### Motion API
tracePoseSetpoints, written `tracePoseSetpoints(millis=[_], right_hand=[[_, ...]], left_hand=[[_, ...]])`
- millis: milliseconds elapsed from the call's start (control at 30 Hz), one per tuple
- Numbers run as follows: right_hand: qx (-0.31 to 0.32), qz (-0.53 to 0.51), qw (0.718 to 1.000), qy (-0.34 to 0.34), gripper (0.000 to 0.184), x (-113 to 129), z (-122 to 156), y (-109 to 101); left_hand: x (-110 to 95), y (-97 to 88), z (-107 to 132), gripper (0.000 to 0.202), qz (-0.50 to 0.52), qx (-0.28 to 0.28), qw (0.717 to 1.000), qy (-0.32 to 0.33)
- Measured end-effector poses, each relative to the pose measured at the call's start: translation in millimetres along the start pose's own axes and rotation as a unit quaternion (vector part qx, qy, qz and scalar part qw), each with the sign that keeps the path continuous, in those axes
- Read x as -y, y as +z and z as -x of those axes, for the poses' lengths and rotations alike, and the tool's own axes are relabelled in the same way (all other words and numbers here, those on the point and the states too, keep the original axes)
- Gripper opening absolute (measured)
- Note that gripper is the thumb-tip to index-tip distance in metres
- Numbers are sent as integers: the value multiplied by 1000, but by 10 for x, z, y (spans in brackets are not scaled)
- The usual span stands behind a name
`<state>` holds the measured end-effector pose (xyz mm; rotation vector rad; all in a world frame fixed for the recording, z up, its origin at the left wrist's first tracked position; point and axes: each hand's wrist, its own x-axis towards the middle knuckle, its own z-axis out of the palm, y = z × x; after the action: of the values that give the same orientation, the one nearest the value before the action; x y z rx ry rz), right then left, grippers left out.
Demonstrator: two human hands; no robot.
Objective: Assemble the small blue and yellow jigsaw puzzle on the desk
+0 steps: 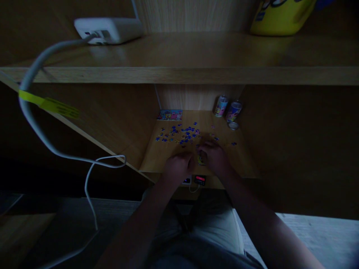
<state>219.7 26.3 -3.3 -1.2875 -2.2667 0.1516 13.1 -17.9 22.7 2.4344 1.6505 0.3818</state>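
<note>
Loose jigsaw puzzle pieces point(188, 135), several of them blue, lie scattered over the wooden shelf board point(157, 158). My right hand point(215, 156) is closed in a pinch on a small dark jigsaw piece at its fingertips, partly hidden in the dim light. Just under those fingers is a small yellowish joined part of the puzzle point(201, 160), half covered by the hand. Close to the board's front edge, my left hand point(178, 165) is curled in a loose fist; whatever its fingers may hold is hidden.
Two printed cans point(221, 106) point(233, 111) stand at the back right, with a round metal lid point(233, 126) before them. A cartoon picture card point(169, 115) lies back left. Overhead juts an upper shelf point(179, 74) with a white adapter point(109, 30); its cable point(36, 127) hangs left.
</note>
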Motion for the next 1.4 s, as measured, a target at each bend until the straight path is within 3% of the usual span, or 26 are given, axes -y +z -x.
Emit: tracePoseSetpoints(millis=[233, 467, 600, 800, 1000, 1400], right_hand=[[-14, -23, 1000, 7, 28, 14, 1, -5], [-9, -31, 999, 8, 27, -26, 11, 32], [-5, -23, 1000, 13, 26, -9, 5, 15], [-16, -30, 999, 0, 27, -5, 4, 24], [-16, -10, 1000, 12, 24, 16, 20, 3], [-4, -12, 1000, 22, 20, 10, 17, 26]], left_hand=[[229, -114, 6, 30, -58, -30, 996, -52], [437, -231, -265, 31, -103, -50, 988, -101], [478, -193, -383, 30, -59, -60, 992, -94], [540, -88, -360, 38, -4, -82, 994, -69], [575, -62, -347, 27, 7, -74, 996, -42], [573, -74, -337, 18, 10, -87, 995, -50]])
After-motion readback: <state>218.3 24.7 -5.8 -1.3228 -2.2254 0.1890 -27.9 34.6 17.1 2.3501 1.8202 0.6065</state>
